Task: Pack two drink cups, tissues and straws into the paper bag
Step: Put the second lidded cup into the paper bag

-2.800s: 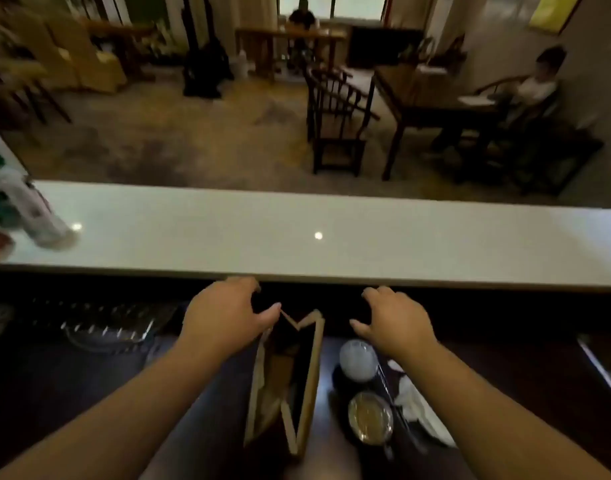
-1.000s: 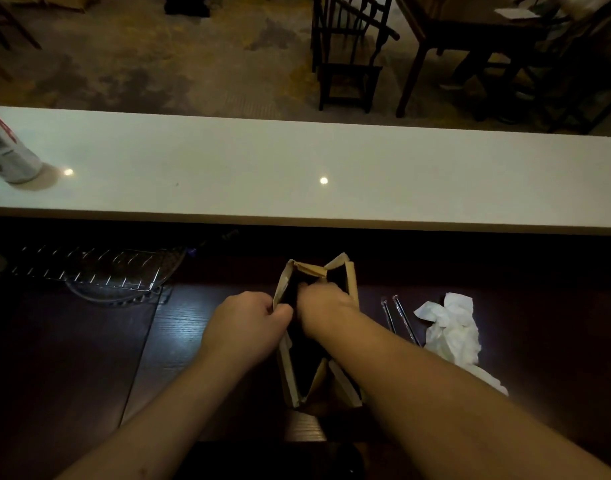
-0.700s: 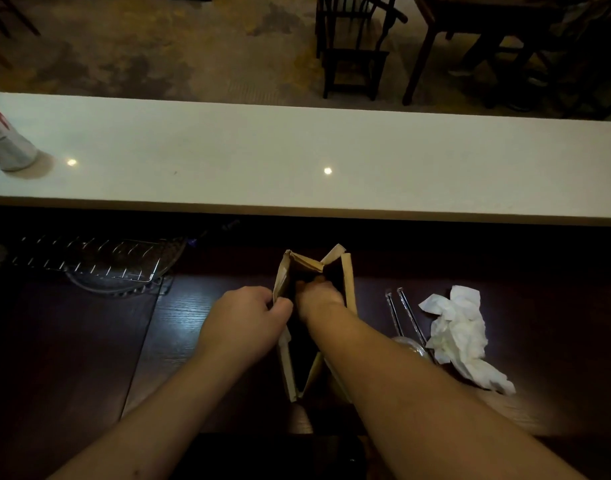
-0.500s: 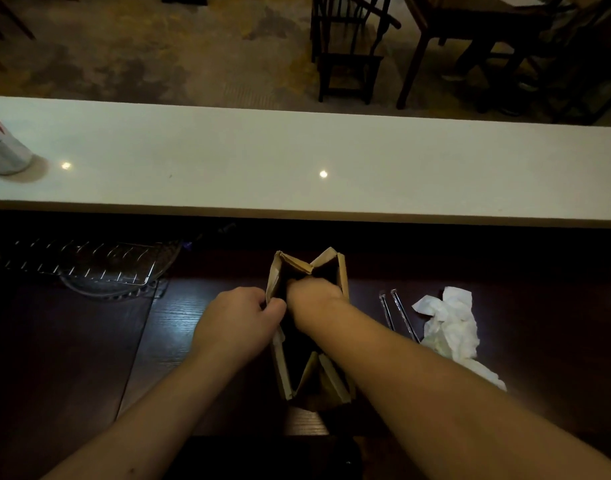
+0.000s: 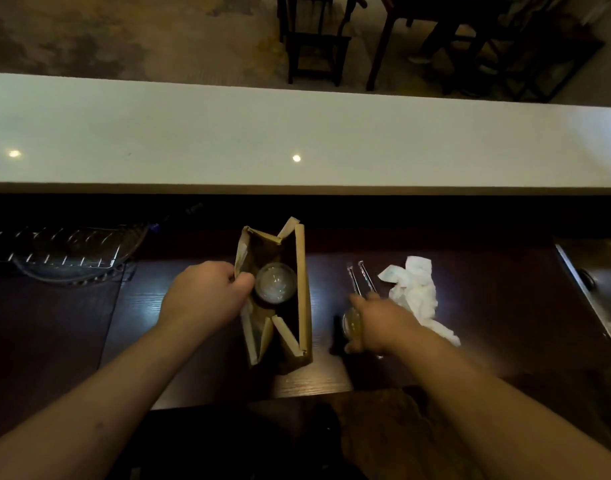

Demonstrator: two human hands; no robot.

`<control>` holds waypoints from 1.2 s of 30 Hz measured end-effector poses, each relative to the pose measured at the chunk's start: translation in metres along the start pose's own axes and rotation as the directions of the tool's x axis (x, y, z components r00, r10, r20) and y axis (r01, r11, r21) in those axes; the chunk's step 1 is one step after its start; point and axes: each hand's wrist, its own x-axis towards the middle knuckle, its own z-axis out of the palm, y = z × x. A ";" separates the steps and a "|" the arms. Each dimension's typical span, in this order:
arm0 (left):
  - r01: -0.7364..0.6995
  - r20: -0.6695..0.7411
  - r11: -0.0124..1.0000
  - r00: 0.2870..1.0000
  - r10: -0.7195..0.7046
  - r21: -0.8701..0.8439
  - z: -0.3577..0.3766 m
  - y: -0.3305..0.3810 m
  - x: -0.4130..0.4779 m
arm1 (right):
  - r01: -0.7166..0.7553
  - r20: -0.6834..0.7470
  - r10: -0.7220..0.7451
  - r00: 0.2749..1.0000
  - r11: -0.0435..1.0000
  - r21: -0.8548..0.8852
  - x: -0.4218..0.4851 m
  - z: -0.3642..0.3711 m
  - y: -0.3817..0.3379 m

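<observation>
Paper bag [image 5: 302, 271] stands open on the dark counter [image 5: 72, 341], left hand [image 5: 205, 296] pinching its rim. One cup [image 5: 275, 283] sits inside. Right hand [image 5: 376, 323] closes around the second cup [image 5: 351, 322]; tissues [image 5: 415, 289] and straws [image 5: 361, 277] wait outside.

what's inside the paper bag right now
One drink cup with a clear domed lid stands in the far half of the paper bag. The near half looks dark and empty, though its bottom is in shadow. The left hand holds the bag's left rim.
</observation>
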 end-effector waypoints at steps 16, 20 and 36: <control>-0.002 0.001 0.995 1.000 0.002 -0.100 -0.010 -0.011 -0.002 | 0.181 -0.258 -0.212 0.943 0.973 -0.141 -0.109 -0.134 -0.077; 0.028 0.043 0.993 0.999 -0.023 -0.118 -0.013 -0.007 -0.002 | 0.293 -0.311 -0.306 0.900 0.952 -0.089 -0.098 -0.150 -0.125; 0.036 0.020 0.992 0.999 -0.033 -0.124 -0.015 -0.007 -0.005 | 0.056 0.108 -0.046 0.993 0.994 -0.089 -0.010 -0.046 -0.164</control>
